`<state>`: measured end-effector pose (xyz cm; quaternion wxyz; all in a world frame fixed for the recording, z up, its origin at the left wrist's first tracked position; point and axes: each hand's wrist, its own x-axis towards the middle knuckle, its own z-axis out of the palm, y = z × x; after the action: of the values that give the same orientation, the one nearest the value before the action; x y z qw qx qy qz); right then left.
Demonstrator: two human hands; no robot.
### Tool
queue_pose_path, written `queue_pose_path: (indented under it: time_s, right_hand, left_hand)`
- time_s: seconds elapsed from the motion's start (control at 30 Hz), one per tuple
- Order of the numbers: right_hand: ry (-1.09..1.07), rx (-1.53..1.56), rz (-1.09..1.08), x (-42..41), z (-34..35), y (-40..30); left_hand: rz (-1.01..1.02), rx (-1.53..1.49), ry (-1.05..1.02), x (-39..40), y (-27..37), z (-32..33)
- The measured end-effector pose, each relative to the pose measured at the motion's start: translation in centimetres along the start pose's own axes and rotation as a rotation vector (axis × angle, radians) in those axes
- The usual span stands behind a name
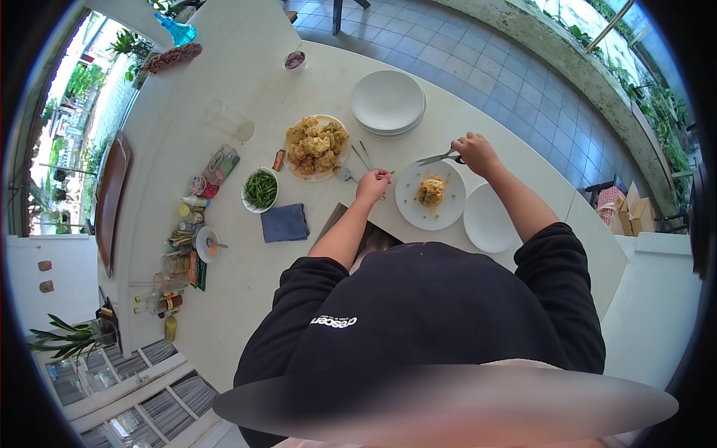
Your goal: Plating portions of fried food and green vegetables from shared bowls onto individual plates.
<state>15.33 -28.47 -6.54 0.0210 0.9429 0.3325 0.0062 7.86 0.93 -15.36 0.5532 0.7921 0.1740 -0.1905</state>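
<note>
My right hand (476,152) grips a pair of scissors (432,159), its blades pointing left over the far rim of a white plate (407,203). On that plate sits a small mound of crumbly golden food (431,191), with green bits scattered around it. Just left of the plate, my left hand (372,187) pinches a small green piece (392,172), seemingly green chili. Beneath that hand lies a metal spoon (344,174), its handle partly hidden. Tongs (364,154) lie beyond the fingers. Another white plate (489,222) stands under my right forearm.
Stacked white plates (387,96) stand at the far side. Fried fritters (316,144) fill a plate, left of centre. Nearby are a bowl of green chilies (260,189), a folded blue cloth (284,223) and a clear glass (244,131). Bottles (159,305) and jars line the left.
</note>
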Motion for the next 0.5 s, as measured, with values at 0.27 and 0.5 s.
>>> queue_pose_path:
  time_s: [0.27, 0.5]
  right_hand:
    - [-0.149, 0.425, 0.171, -3.4, 0.3, -0.9]
    - [-0.204, 0.766, 0.384, -4.7, 0.7, -2.2]
  left_hand:
    - [0.133, 0.038, -0.046, 0.7, 1.6, 1.8]
    - [-0.013, -0.242, -0.143, 0.9, 3.5, 3.6]
